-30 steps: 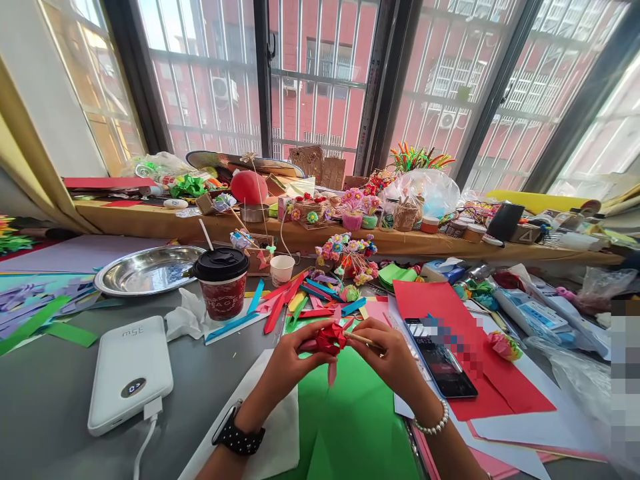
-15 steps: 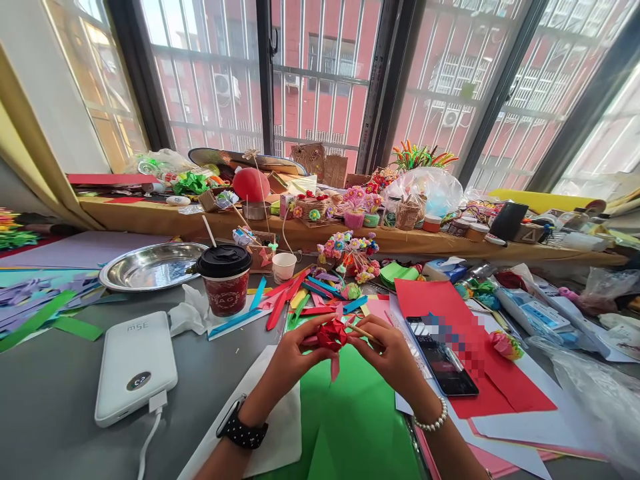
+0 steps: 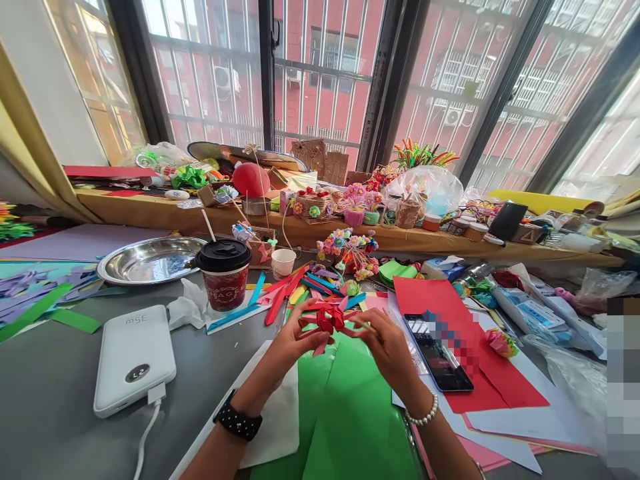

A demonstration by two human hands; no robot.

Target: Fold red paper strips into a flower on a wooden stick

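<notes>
1. Holding the red paper flower [image 3: 330,319] is the left hand [image 3: 287,347], with its thumb below and its fingers behind.
2. The right hand [image 3: 387,343] is close by the flower's right side. A moment ago it pinched a thin stick there, and the stick showed clearly. Now its fingers look more spread, and a blur hides whether the stick is still in them, so I cannot tell what it grips.
3. The flower has turned a little. Its pink tail [image 3: 321,347], which hung straight down, now leans toward the left thumb.
4. To me, this means the poking has paused and the flower is being turned or fixed. It is not put down, so the work looks unfinished.
5. Green paper [image 3: 350,407] lies under both hands. The phone [image 3: 440,353] is right of the right hand, and bright paper strips [image 3: 285,297] lie just past the left hand.
</notes>
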